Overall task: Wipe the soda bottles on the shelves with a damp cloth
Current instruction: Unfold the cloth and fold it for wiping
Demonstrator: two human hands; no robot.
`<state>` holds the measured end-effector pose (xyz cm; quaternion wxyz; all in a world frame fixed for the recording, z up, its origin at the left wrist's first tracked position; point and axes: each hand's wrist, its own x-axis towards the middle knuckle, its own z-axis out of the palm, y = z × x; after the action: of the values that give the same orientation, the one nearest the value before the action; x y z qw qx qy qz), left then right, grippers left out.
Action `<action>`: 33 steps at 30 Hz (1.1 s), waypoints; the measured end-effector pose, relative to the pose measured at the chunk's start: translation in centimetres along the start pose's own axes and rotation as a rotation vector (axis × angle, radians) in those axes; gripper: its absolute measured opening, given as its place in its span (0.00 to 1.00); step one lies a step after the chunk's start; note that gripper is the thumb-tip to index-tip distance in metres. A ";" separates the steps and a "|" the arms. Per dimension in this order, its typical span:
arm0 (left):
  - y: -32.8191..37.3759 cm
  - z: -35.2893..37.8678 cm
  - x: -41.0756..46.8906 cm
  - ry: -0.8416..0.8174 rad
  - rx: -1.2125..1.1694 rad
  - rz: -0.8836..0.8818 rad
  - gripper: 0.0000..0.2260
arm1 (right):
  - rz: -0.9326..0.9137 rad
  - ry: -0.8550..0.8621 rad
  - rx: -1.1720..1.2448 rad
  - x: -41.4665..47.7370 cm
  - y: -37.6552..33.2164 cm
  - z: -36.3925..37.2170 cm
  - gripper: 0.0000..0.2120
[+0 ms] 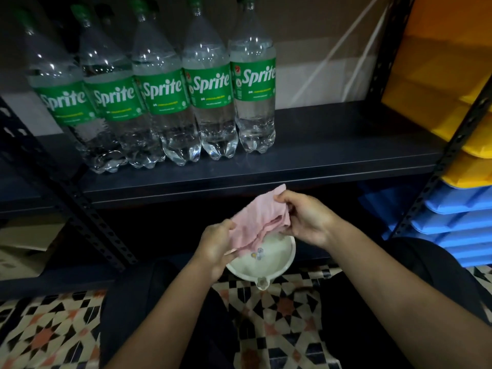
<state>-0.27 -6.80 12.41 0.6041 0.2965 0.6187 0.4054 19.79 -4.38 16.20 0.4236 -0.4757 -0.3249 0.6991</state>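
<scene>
Dark metal shelf [332,158]: five Sprite bottles [210,102] stand upright in a touching row on its left half, labels facing out. Below the shelf's front edge, a pink cloth [254,222] is stretched between both hands. The left hand [215,249] pinches its lower corner and the right hand [306,219] grips its upper edge. A white bowl [282,259] sits under the cloth on the patterned tile floor [279,310]. Right of the shelf are stacked yellow bins [439,89] above blue bins [452,222].
</scene>
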 end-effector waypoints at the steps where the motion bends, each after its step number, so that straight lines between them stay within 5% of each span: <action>1: 0.0 0.3 -0.1 0.057 0.121 0.064 0.23 | -0.037 0.035 -0.063 0.1 -0.3 0.2 0.05; 4: 0.9 2.2 -1.3 -0.057 0.119 0.142 0.13 | -0.124 0.131 -0.253 0.1 -0.5 1.0 0.04; 8: 2.0 4.2 -2.8 -0.284 -0.133 0.064 0.21 | -0.180 0.132 -0.388 0.4 0.5 1.7 0.19; 15: 1.7 4.2 -1.8 -0.260 -0.167 0.075 0.13 | -0.303 0.023 -0.683 -0.6 0.6 1.0 0.05; 20: 1.7 3.7 -1.6 -0.246 -0.141 0.086 0.09 | -0.370 0.132 -0.808 -0.7 0.5 1.3 0.07; 28: 2.4 2.5 -1.8 -0.287 -0.199 0.059 0.10 | -0.446 0.031 -0.971 -0.8 0.4 1.4 0.14; 30: 2.7 2.0 -1.9 -0.267 -0.130 0.082 0.07 | -0.464 0.087 -0.919 -0.7 -0.2 0.9 0.05; 33: 3.7 0.2 -1.6 -0.131 0.027 0.210 0.04 | -0.505 0.300 -0.750 -0.8 -1.8 -0.5 0.12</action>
<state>-0.38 -6.28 16.40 0.5934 0.3933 0.5490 0.4380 20.94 -4.27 17.89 0.4215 -0.5976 -0.5956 0.3325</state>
